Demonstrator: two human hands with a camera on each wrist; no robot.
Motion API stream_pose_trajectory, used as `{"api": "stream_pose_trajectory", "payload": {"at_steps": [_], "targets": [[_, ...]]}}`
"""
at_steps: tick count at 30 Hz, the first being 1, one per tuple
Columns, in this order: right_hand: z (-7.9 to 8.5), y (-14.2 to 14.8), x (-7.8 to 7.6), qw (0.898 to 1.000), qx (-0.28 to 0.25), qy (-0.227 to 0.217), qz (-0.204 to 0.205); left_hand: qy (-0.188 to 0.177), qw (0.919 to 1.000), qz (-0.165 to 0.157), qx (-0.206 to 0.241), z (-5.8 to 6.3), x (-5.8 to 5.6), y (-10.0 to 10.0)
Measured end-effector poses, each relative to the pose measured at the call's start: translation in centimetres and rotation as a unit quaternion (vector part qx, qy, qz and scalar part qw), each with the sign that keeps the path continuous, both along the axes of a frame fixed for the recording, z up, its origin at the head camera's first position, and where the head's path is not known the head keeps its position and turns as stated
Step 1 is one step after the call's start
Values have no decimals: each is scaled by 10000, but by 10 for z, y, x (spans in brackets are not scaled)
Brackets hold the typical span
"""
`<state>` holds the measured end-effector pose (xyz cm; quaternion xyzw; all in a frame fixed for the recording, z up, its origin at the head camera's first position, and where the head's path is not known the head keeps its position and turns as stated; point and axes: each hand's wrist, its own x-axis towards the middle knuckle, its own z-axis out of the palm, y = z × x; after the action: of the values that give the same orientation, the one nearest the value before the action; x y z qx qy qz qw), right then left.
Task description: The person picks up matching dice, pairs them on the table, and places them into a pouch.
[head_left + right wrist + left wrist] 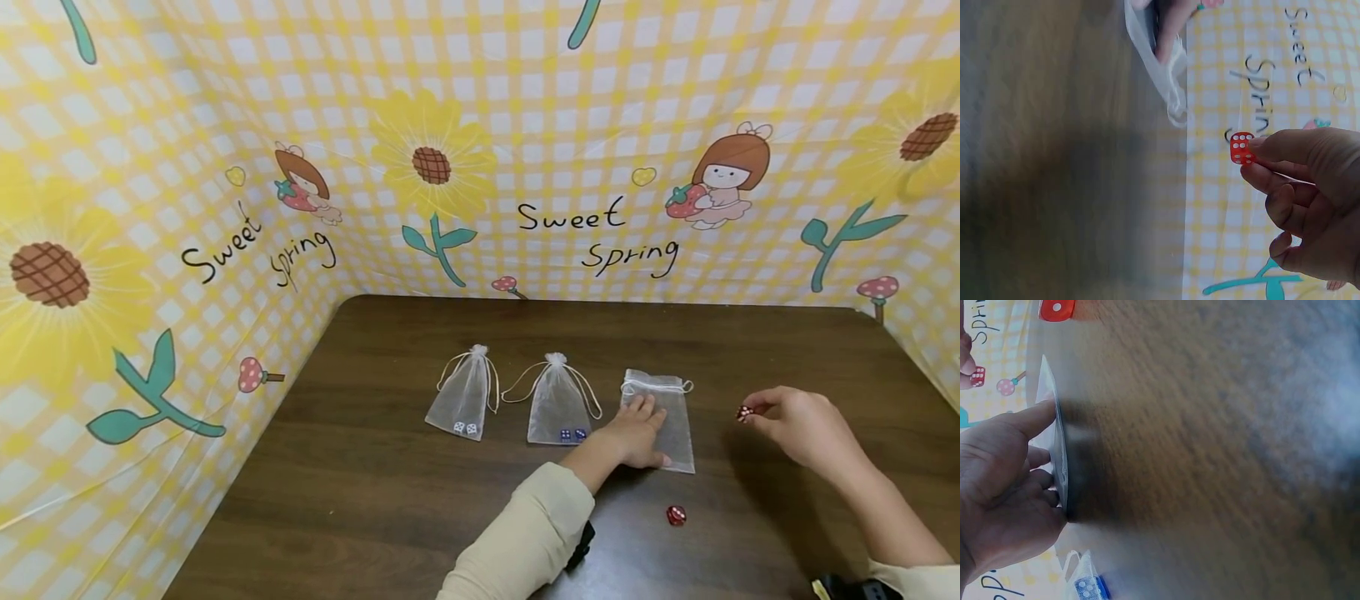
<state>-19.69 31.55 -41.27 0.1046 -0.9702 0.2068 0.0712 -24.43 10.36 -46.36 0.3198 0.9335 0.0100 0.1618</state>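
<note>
My right hand pinches a red die with white dots between thumb and fingertips, held up to the right of the bags. My left hand rests with spread fingers on the rightmost white mesh drawstring bag, which lies flat on the table. Its thumb touches the bag near the front edge. Another red die lies on the table in front of that bag.
Left of my left hand lies a drawstring bag with blue dice inside. Farther left is a similar bag with white dice. The brown table meets a yellow checked cloth at the back and sides.
</note>
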Motion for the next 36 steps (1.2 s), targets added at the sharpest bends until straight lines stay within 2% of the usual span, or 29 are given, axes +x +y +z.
{"api": "stream_pose_trajectory", "payload": {"at_steps": [3,7,12,19,23,30,36], "targets": [[-3,-10,8,9998,-177,18,76,16,10000,6,17,-2,-1,0],[-7,-21,19,9986,-461,-168,189,15,10000,10,18,-3,-1,0],[-17,-29,31,9956,-694,-358,524,-25,10000,29,21,0,-1,-1],[-37,-37,43,9903,-638,103,1230,-21,10000,53,-11,2,0,0],[-47,-44,48,9856,-701,175,1530,22,10000,43,-55,2,1,0],[-56,-52,54,9805,-669,323,1819,40,10000,43,-73,1,0,1],[-59,-54,55,9815,-323,466,1827,76,9999,56,-59,-1,-1,2]]}}
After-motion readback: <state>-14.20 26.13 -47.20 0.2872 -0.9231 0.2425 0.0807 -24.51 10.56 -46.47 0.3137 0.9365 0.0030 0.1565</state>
